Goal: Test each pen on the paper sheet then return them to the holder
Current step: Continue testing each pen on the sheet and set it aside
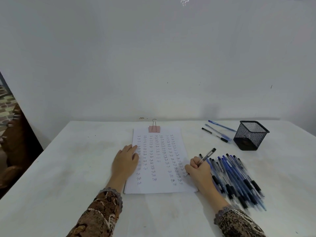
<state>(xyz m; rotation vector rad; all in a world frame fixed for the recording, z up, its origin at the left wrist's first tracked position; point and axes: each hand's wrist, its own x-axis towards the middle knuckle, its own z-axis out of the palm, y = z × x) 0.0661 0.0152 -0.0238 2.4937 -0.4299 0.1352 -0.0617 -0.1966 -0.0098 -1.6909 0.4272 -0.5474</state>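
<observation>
Right grip (198, 170) clenched round black pen (207, 154), tip on paper sheet (159, 185) at its right edge. Left grip (125, 159) released, fingers flat on sheet's left edge. Holder (250, 135) far right, no pens showing above rim. Pen pile (236, 177) just right of writing grip. Keep sheet pinned, write short light strokes in blank space, judge ink line.

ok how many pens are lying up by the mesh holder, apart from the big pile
3, all just left of the holder: a blue pen farthest back, a pale pen in the middle, a black pen nearest the paper. None looks hidden.
</observation>
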